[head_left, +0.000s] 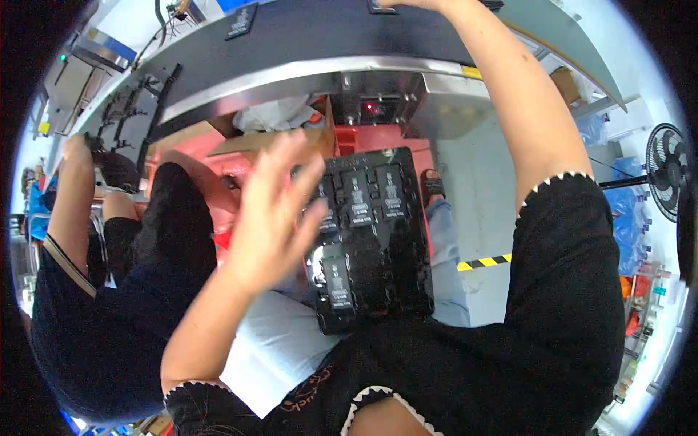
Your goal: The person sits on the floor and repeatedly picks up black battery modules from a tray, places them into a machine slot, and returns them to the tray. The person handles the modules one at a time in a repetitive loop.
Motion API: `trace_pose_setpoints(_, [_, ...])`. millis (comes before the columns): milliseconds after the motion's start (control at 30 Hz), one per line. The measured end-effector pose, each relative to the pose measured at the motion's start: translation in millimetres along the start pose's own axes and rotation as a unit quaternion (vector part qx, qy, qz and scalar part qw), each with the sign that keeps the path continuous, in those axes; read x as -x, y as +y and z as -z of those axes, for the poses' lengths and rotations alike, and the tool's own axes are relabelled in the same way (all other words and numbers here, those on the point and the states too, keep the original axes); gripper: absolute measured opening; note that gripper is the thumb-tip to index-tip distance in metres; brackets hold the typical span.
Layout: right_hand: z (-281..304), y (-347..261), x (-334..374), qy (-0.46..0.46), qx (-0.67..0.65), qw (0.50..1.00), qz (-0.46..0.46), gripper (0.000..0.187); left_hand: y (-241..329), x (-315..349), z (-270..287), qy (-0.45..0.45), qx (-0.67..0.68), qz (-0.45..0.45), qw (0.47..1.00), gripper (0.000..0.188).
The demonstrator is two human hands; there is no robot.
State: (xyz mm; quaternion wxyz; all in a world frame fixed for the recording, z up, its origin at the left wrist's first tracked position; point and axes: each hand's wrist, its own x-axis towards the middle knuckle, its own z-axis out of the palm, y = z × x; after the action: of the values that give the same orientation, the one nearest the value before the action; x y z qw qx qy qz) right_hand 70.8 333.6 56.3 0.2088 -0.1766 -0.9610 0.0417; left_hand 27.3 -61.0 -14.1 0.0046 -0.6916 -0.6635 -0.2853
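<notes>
A black plastic tray [398, 287] with moulded compartments lies across my lap. Several flat dark rectangular packs with white print, looking like batteries, sit in it; one pack [338, 282] is in the near left part, another pack [357, 198] in the far part. Over the tray's left edge, my left hand [273, 225] is raised, blurred, its fingers spread and holding nothing. My right arm stretches far forward to the dark conveyor belt [320, 36]. There my right hand [422, 3] is at a dark flat pack [382, 6]; the picture's top edge cuts off most of its fingers.
Another flat pack [241, 22] lies on the belt at the left. Below the belt's metal edge stands a cardboard box [273, 142] with plastic bags. A person [109, 320] sits close at my left, near black fixtures [131, 116]. A fan [665, 171] stands at the right.
</notes>
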Motion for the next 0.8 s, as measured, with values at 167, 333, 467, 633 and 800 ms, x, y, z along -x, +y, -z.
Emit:
trace_pose_setpoints(167, [37.2, 5.1, -43.3, -0.455, -0.052, 0.88, -0.123, 0.077, -111.4, -116.8, 42.0, 0.134, -0.235, -0.09, 0.959, 0.056])
trace_pose_setpoints(333, [21.4, 61.0, 15.0, 0.027, 0.091, 0.995, 0.008, 0.051, -160.8, -224.8, 46.4, -0.129, -0.23, 0.134, 0.955, 0.106])
trace_pose_setpoints(467, [60.5, 17.2, 94.1, 0.132, -0.262, 0.942, -0.16, 0.023, -161.5, -266.8, 43.1, -0.277, -0.07, 0.299, 0.91, 0.102])
trace_pose_setpoints(633, [55.9, -29.2, 193.4, 0.14, -0.476, 0.857, -0.139, 0.021, -148.2, -269.8, 19.4, -0.186, 0.009, 0.227, 0.956, 0.088])
trace_pose_setpoints(800, [-20.0, -78.1, 285.6, -0.187, -0.607, 0.744, -0.207, 0.029, -129.1, -232.6, -10.1, 0.019, 0.03, 0.159, 0.987, 0.087])
